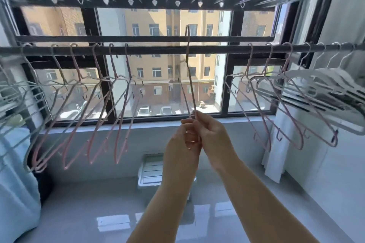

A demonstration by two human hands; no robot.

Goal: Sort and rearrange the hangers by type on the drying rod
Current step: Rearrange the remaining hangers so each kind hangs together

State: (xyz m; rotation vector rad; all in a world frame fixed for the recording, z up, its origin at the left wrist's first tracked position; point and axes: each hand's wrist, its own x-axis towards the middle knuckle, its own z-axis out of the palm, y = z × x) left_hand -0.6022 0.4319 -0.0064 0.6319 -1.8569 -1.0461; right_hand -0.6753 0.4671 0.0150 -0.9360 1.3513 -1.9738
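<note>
A dark drying rod (158, 49) runs across the window. One pink wire hanger (190, 77) stands edge-on at the middle, its hook raised above the rod. My left hand (183, 144) and my right hand (211, 134) both grip its lower end, close together. Several pink hangers (102, 104) hang on the rod to the left, with pale green ones (17, 104) at the far left. Three pink hangers (266, 104) hang to the right, beside a bunch of white hangers (325, 85) at the far right.
A second bar with clips (177, 0) crosses overhead. The window frame (229, 89) and sill lie behind the rod. A white folding stool (150, 171) stands on the glossy floor below. Light blue fabric (15, 183) hangs at the left, and a white curtain (276, 154) at the right.
</note>
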